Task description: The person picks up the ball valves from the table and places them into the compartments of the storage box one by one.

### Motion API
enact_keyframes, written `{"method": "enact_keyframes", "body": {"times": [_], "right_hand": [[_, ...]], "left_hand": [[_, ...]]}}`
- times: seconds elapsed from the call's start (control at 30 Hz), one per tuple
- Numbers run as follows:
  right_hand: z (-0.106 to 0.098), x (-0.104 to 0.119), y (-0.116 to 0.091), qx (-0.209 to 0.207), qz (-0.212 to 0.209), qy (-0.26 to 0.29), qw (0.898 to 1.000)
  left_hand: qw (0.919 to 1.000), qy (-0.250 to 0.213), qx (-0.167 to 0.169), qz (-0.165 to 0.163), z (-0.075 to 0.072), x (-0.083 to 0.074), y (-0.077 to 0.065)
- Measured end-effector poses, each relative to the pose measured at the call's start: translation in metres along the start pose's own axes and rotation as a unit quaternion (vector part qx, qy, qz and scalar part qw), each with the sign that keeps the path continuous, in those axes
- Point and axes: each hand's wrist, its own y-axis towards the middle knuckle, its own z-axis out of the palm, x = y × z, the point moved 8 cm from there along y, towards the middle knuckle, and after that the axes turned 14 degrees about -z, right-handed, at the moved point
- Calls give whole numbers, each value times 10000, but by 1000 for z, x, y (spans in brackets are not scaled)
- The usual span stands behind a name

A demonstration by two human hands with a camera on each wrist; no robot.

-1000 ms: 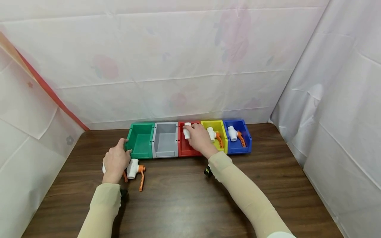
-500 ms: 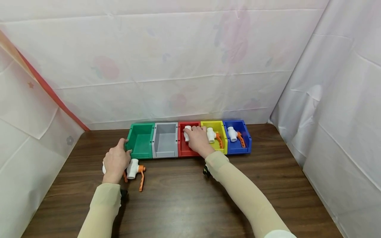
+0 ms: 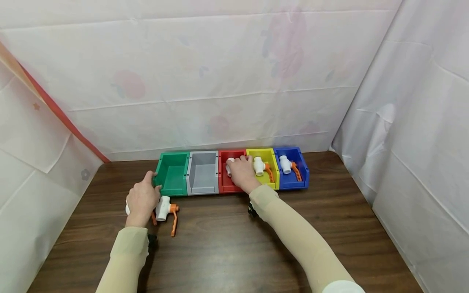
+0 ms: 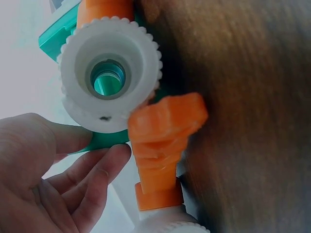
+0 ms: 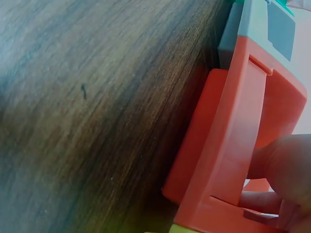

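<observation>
A white valve (image 3: 229,171), partly hidden, is inside the red bin (image 3: 230,189), pinched by the right hand (image 3: 242,172). Right of it, the yellow bin (image 3: 273,186) and blue bin (image 3: 294,185) each hold an orange-handled valve (image 3: 259,166); left are the gray bin (image 3: 203,190) and green bin (image 3: 174,192), whose left side the left hand (image 3: 142,199) grips (two more valves (image 3: 163,208) lie beside it on the bench (image 3: 227,252)).

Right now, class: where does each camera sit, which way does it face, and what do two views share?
Head: worn on the head, facing forward and down at the row of bins; left hand, right hand and sleeves show.
Left wrist: worn there, facing two valves and the green bin; left hand shows.
Right wrist: worn there, facing table and red bin; right hand partly shows.
Shared: green bin, in head and left wrist.
</observation>
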Motion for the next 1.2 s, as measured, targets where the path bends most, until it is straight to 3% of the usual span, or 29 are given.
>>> {"method": "enact_keyframes", "body": {"times": [0.37,0.57,0.87,1.2], "right_hand": [[-8,0,-1,-114,-3,118,9999],[-22,-3,-8,-340,-42,647,9973],[-49,-27,-34,-1396,105,1688,9757],[-55,-64,-69,-2022,225,2195,9542]], "left_hand": [[10000,0,8,0,0,-1,2],[10000,-23,24,-10,2,-2,1],[10000,-23,-52,20,1,-3,1],[10000,-28,-18,3,2,-3,0]]}}
